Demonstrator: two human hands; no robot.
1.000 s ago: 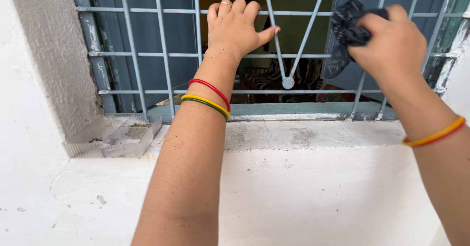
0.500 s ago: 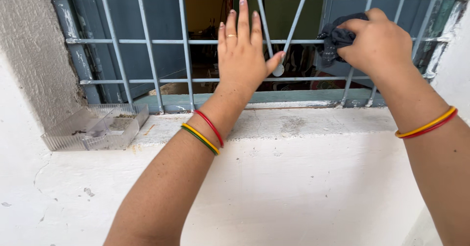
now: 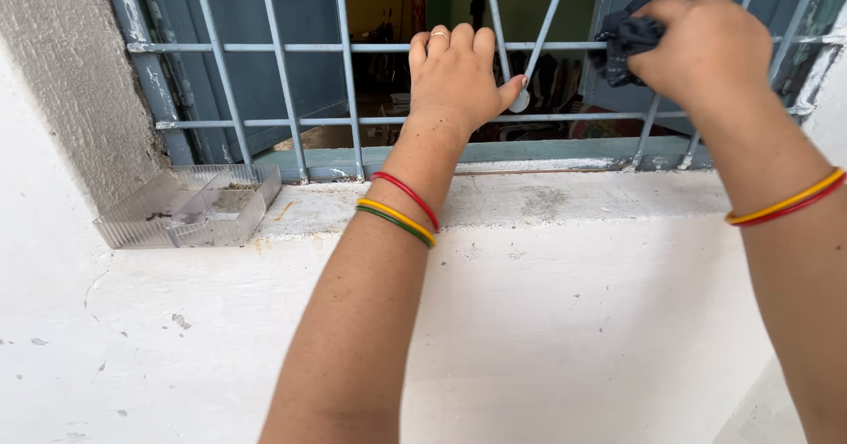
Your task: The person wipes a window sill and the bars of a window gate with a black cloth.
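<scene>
While left hand [image 3: 457, 75] hooks curled fingers over a horizontal bar of the grey window grille [image 3: 291, 82], thumb touching the round joint disc [image 3: 520, 101], right hand [image 3: 710, 42] is fisted tight around a dark cloth [image 3: 628, 38] pressed to the grille's upper right bars. Clear plastic tray [image 3: 190, 219] on the sill [image 3: 565, 201] holds dirt and debris.

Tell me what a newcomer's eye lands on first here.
First, the two bangled arms reaching up to the grey window grille: the left hand grips a horizontal bar at centre, while the right hand presses a dark cloth against the bars at upper right. Next, the clear plastic tray on the white sill's left end.
</scene>
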